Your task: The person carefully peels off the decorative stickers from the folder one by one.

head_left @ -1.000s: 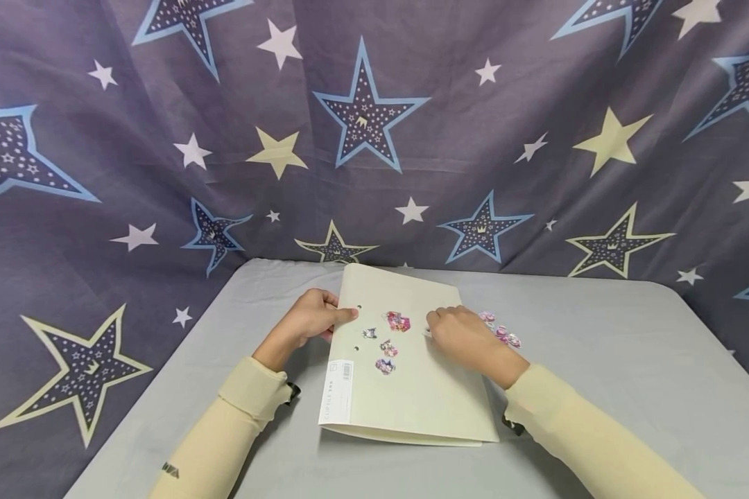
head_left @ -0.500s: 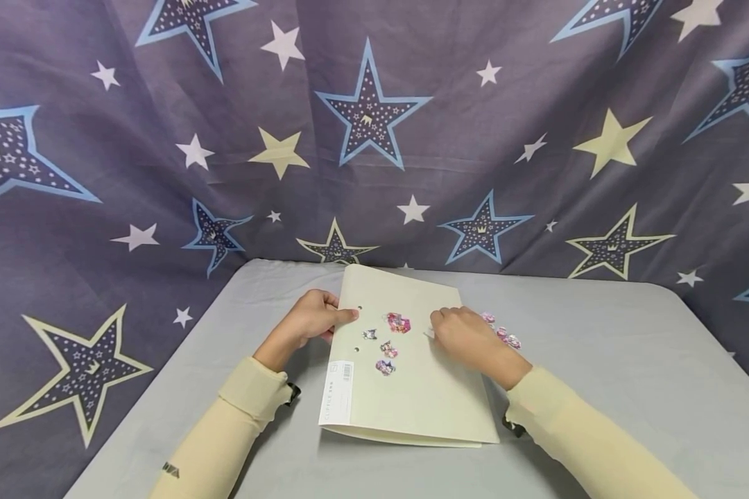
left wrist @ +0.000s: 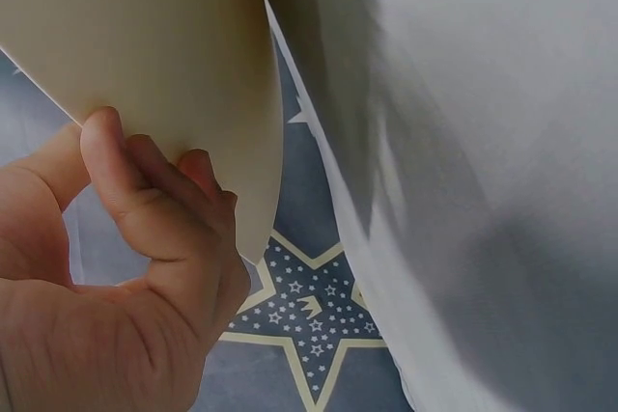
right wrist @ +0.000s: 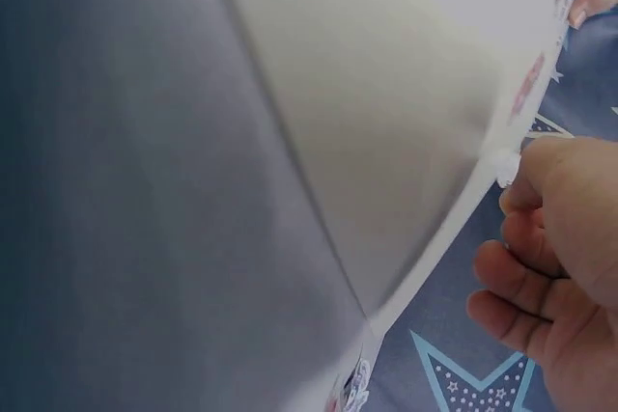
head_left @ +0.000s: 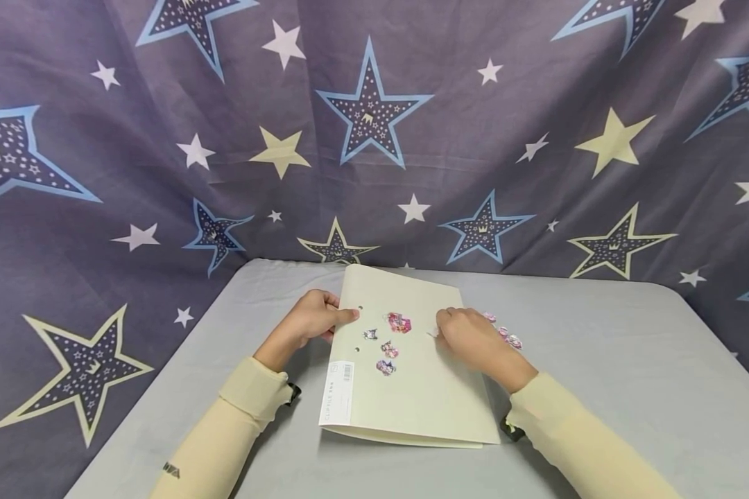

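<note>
A cream file folder [head_left: 424, 398] has its left side lifted off the table. My left hand [head_left: 312, 317] grips that side, thumb on the cover; in the left wrist view its fingers curl against the folder's other face. On the cover sit a pink-red sticker [head_left: 399, 322] and several smaller character stickers [head_left: 390, 349]. My right hand [head_left: 474, 339] is over the cover's right half. Between its thumb and forefinger it pinches a small pale sticker [right wrist: 508, 169], right at the cover's surface; the other fingers are loosely bent. The sticker's printed face is hidden.
More pink stickers [head_left: 510, 337] lie on the grey table [head_left: 612, 346], just right of the folder. A white label [head_left: 337, 392] with a barcode is at the cover's lower left, near two punched holes. Behind the table hangs a star-patterned curtain [head_left: 374, 194].
My right hand has shifted slightly right across the cover, still pinching the small pale sticker. The left hand and the folder have stayed almost in place.
</note>
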The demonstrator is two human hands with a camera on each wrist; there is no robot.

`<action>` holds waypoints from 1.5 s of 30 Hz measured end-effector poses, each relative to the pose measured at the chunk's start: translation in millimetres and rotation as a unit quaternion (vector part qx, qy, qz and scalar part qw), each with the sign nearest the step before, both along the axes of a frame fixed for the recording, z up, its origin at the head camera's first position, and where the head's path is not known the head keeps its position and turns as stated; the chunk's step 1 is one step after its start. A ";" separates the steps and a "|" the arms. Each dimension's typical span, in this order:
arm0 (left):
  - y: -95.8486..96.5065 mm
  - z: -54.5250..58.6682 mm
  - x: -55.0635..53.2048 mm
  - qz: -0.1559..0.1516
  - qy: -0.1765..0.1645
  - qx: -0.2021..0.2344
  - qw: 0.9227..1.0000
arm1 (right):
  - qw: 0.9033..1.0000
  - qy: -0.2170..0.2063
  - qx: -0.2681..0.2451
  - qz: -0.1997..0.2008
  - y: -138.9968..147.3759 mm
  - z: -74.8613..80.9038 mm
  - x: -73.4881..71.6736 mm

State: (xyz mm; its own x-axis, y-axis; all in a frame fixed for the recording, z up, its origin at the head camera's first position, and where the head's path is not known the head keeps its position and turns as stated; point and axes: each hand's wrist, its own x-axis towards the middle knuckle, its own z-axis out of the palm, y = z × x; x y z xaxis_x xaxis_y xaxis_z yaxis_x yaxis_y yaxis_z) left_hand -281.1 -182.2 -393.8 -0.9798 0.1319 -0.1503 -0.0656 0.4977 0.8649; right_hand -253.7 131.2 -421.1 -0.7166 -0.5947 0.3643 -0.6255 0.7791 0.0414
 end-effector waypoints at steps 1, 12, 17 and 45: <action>0.2 0.1 0.0 0.000 0.000 0.000 1.000 | 1.000 -0.003 -0.003 -0.003 0.9 -0.2 -0.5; 0.6 0.2 -1.0 0.004 -0.001 -0.008 1.000 | 0.999 -0.006 -0.042 -0.013 8.2 1.6 -0.5; 1.8 -0.1 -1.1 0.003 -0.001 -0.003 1.000 | 0.997 -0.005 -0.075 -0.001 13.8 6.2 -0.3; 3.1 3.4 1.0 0.004 -0.004 -0.008 1.000 | 0.979 -0.086 -0.062 -0.174 73.8 35.2 -5.4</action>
